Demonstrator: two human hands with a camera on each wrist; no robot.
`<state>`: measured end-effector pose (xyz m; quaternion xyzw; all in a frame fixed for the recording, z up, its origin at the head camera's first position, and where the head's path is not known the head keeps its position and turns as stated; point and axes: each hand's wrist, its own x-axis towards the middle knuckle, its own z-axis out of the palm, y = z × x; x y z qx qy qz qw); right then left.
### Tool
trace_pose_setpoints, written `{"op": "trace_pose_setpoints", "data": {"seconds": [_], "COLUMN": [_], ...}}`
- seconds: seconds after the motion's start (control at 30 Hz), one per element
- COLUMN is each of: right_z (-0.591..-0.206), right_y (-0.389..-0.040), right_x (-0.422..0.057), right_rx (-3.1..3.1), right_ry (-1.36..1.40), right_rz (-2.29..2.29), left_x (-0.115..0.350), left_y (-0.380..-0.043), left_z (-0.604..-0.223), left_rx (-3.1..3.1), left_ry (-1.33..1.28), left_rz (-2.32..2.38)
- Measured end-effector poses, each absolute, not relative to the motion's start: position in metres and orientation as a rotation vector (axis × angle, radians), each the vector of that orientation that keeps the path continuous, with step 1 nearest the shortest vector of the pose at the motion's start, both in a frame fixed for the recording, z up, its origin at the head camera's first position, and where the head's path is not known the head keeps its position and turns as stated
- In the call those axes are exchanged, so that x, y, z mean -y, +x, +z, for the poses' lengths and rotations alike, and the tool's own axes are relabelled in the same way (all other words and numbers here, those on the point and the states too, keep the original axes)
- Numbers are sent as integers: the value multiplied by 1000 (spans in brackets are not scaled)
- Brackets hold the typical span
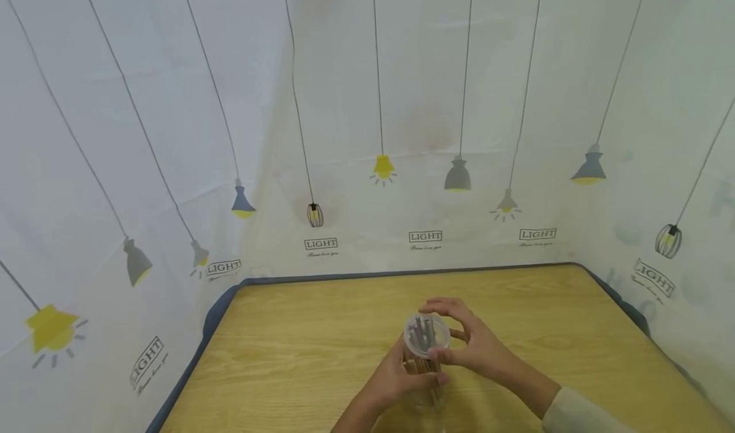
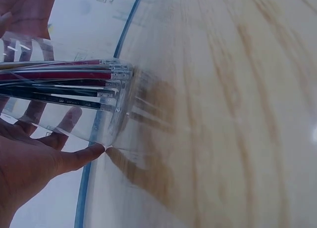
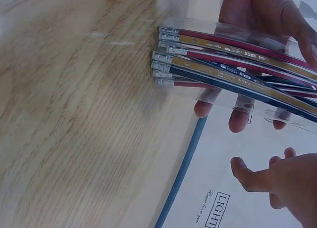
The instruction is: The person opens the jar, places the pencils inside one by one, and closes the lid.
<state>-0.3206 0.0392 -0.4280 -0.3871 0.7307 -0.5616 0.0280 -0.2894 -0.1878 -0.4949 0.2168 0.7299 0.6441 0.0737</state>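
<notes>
A clear plastic tube of pencils (image 3: 237,65) stands upright in my left hand (image 1: 390,379), whose fingers wrap round its side. Red, yellow and dark pencils show through the wall, ferrule ends down at the base in both wrist views. On top is a round translucent lid (image 1: 427,336); my right hand (image 1: 482,344) grips its rim, thumb on the near side and forefinger on the far side. In the left wrist view the left hand (image 2: 29,163) has its thumb near the tube's base. The right wrist view shows the right hand (image 3: 292,183) beside the tube, the lid out of frame.
The tube is over a wood-grain table (image 1: 298,344) with a dark blue edge (image 1: 402,272). White cloth walls (image 1: 356,101) printed with hanging lamps enclose the table at the back and on both sides.
</notes>
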Motion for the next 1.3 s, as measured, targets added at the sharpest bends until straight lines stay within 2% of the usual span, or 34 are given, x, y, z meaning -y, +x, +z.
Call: {"op": "trace_pose_setpoints", "data": {"seconds": [0.8, 1.3], "right_z": [-431, -432], "right_y": [-313, -314], "right_x": [-34, -34], "right_rx": [-2407, -2431], "right_ry": [-1050, -1052], "right_rz": [-1769, -1749], "left_x": [188, 189], "left_y": [-289, -284], "left_z": [-492, -487], "left_rx": [-2224, -2253], "left_ry": [668, 569], "left_rz": [1936, 1974]}}
